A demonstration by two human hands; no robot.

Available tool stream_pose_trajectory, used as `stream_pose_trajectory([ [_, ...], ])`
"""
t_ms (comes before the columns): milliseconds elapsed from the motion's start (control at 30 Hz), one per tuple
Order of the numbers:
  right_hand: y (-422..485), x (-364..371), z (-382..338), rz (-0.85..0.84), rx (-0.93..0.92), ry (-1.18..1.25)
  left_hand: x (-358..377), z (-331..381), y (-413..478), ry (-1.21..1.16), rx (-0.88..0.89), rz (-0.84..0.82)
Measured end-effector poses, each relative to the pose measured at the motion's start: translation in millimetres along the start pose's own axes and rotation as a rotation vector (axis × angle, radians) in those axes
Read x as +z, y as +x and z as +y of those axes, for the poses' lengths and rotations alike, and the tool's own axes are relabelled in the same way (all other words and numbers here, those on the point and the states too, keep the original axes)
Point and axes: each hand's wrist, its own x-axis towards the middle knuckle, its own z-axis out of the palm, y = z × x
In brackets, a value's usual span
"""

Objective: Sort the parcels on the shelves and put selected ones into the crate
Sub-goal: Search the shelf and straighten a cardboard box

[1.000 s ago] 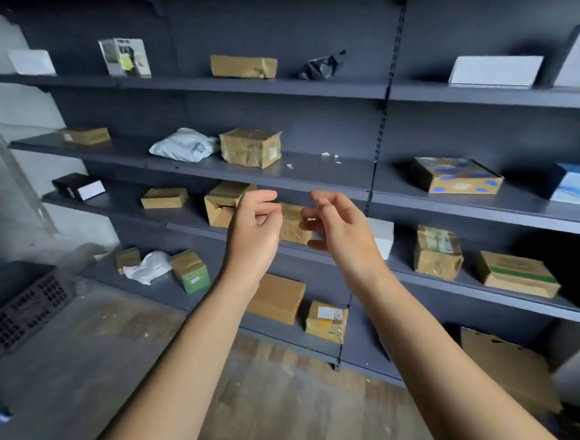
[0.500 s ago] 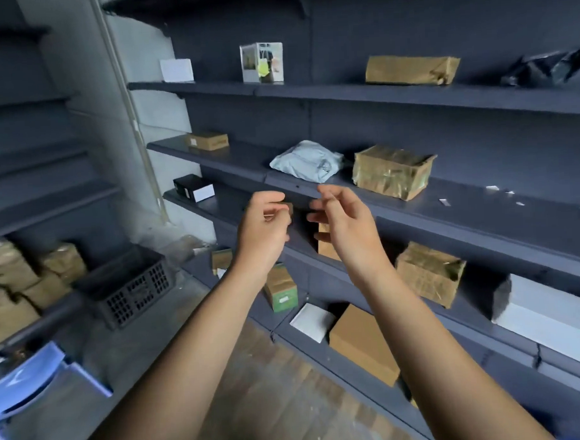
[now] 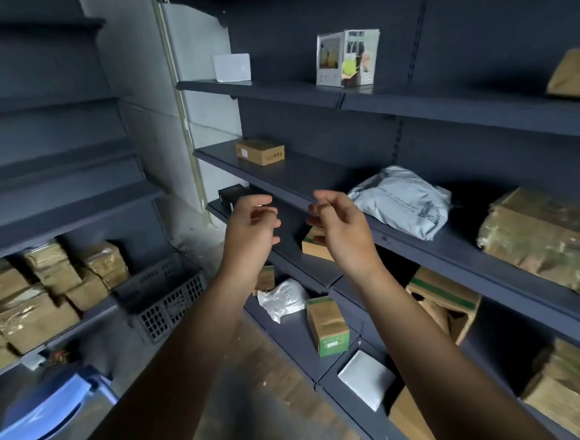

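Observation:
Both my hands are raised in front of the dark shelves, facing each other and holding nothing. My left hand [image 3: 249, 228] has loosely curled fingers, and my right hand [image 3: 340, 227] is the same, a short gap apart. Parcels lie on the shelves: a grey plastic mailer [image 3: 404, 200] just right of my right hand, a small brown box [image 3: 259, 151] above my hands, a taped brown parcel [image 3: 545, 238] at the right. The dark slotted crate [image 3: 162, 300] stands low at the left, by the shelf corner.
A printed carton [image 3: 348, 57] and a white box [image 3: 232, 67] stand on the top shelf. Lower shelves hold a green-and-brown box [image 3: 328, 326], a white bag [image 3: 282, 301] and a flat white packet [image 3: 367, 379]. Several taped parcels [image 3: 36, 297] fill the left rack. A blue stool [image 3: 48, 416] is bottom left.
The view has swung left along the shelves, bringing the crate and left rack closer into view. My hands stay raised together, now a little further apart.

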Motion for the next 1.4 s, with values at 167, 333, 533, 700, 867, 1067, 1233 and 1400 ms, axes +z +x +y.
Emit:
stream_pose_trajectory([
  [167, 75.7, 63.4, 31.9, 0.006, -0.006, -0.023, -30.6, -31.2, 98.5, -0.059, 0.010, -0.007],
  [333, 160.8, 145.9, 64.2, 0.092, 0.007, -0.051, -73.3, -64.7, 216.1, -0.114, -0.004, -0.059],
  [533, 256.1, 225.4, 89.3, 0.195, 0.065, -0.073, -112.7, -86.3, 354.2, -0.100, -0.019, -0.144],
  [700, 326.8, 259.9, 123.9, 0.253, 0.099, -0.154, -114.6, -117.9, 435.0, -0.076, -0.053, -0.232],
  [867, 400.8, 274.8, 172.2, 0.296, 0.141, -0.259, -98.0, -152.7, 512.0, -0.058, -0.062, -0.274],
  [1067, 480.4, 275.8, 212.9, 0.375, 0.187, -0.250, -66.6, -181.5, 597.5, -0.012, -0.062, -0.314],
  [1233, 526.7, 276.0, 233.4, 0.441, 0.206, -0.317, -40.7, -207.3, 661.5, 0.078, -0.059, -0.355],
  [1400, 553.7, 276.3, 251.3, 0.486, 0.298, -0.444, -14.0, -236.0, 728.1, 0.206, -0.062, -0.422],
])
